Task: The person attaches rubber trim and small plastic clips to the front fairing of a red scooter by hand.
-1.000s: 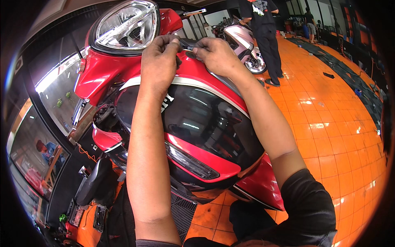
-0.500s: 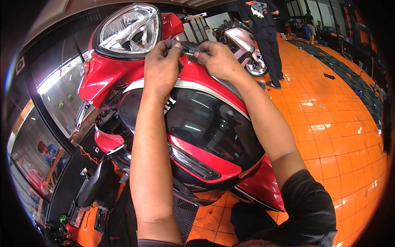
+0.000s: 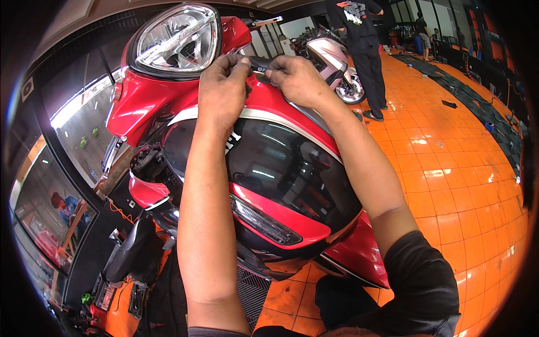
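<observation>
A red scooter (image 3: 264, 101) with a large glossy black front panel (image 3: 286, 174) stands in front of me. My left hand (image 3: 224, 92) is at the top of its red bodywork, just below the clear headlight (image 3: 177, 42). Its thumb and fingers are pinched together, and what is between them I cannot make out. My right hand (image 3: 297, 81) is a little to the right, fingers curled and pressed together near a small dark spot on the red panel. Whether it grips anything is hidden. Both forearms reach across the black panel.
A person in black (image 3: 362, 50) stands beside a pale scooter (image 3: 331, 59) at the back; another person (image 3: 422, 33) is farther off. Orange tiles (image 3: 438, 196) cover the floor at right, with a dark mat (image 3: 466, 92) along it. A black seat (image 3: 132, 250) is low at left.
Both hands stay pinched in nearly the same place, with only a slight shift to the right. The person in black at the back has moved a little.
</observation>
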### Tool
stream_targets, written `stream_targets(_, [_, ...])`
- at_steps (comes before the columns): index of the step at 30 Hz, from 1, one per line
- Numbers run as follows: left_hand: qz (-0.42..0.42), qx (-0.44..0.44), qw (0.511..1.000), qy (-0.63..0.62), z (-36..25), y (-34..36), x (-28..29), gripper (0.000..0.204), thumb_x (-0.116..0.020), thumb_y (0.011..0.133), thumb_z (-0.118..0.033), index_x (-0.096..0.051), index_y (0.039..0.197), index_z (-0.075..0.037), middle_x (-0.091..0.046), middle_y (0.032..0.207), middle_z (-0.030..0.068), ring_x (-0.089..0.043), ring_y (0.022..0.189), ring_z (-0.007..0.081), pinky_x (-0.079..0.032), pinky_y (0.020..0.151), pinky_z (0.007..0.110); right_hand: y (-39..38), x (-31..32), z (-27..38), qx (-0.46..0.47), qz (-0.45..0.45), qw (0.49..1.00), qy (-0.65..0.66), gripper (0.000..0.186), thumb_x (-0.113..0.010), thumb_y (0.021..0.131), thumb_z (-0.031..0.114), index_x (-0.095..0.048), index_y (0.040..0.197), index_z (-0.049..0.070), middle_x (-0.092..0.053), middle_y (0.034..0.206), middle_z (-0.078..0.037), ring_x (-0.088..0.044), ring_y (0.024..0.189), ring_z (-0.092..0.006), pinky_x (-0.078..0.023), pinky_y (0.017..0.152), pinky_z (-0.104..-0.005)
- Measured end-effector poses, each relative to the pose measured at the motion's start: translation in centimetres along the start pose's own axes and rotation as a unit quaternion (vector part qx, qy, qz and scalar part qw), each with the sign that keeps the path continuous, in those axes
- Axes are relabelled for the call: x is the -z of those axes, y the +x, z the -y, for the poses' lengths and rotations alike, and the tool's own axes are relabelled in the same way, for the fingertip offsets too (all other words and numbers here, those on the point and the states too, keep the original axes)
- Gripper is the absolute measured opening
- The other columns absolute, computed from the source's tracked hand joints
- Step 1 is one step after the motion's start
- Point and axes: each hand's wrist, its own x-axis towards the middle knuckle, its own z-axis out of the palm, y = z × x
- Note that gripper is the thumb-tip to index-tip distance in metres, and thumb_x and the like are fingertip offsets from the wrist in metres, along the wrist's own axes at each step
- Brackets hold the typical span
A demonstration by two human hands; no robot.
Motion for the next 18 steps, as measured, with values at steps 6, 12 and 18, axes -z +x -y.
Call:
stream_targets(6, [-0.005,0.004,1.0,0.004,-0.14,-0.1,-0.09,0.022,-0.061,0.095,-0.02,-0.065,0.103,0.0,-0.064,0.083,0.0022,-0.051,0.062,0.0067,-0.041,0.059,0.023,0.0,-0.02,0.02,0.0,-0.004,1.0,-0.012,0.028,-0.063,0.089,0.023,-0.069,0.098,-0.003,-0.07,0.084,-0.018,-0.068,0.079,-0.0277,-0.051,0.075,-0.0377])
stream_targets(12, [0.004,-0.008,1.0,0.012,0.06,0.02,0.05,0.022,-0.061,0.095,-0.021,-0.065,0.102,0.0,-0.064,0.083,0.0022,-0.051,0.063,0.007,-0.042,0.06,0.023,0.0,-0.04,0.32,-0.001,-0.012,1.0,-0.016,0.028,-0.063,0.089,0.024,-0.069,0.098,-0.002,-0.07,0.085,-0.02,-0.068,0.08,-0.0291,-0.051,0.076,-0.0384])
stream_targets(18, [0.001,-0.006,1.0,0.017,0.16,0.05,0.01,0.022,-0.061,0.095,-0.021,-0.065,0.103,0.0,-0.064,0.084,0.0018,-0.052,0.064,0.007,-0.042,0.06,0.023,-0.2,-0.06,0.42,0.027,-0.026,0.999,-0.007,0.028,-0.064,0.088,0.023,-0.068,0.099,-0.003,-0.069,0.085,-0.019,-0.068,0.079,-0.0267,-0.051,0.074,-0.0372])
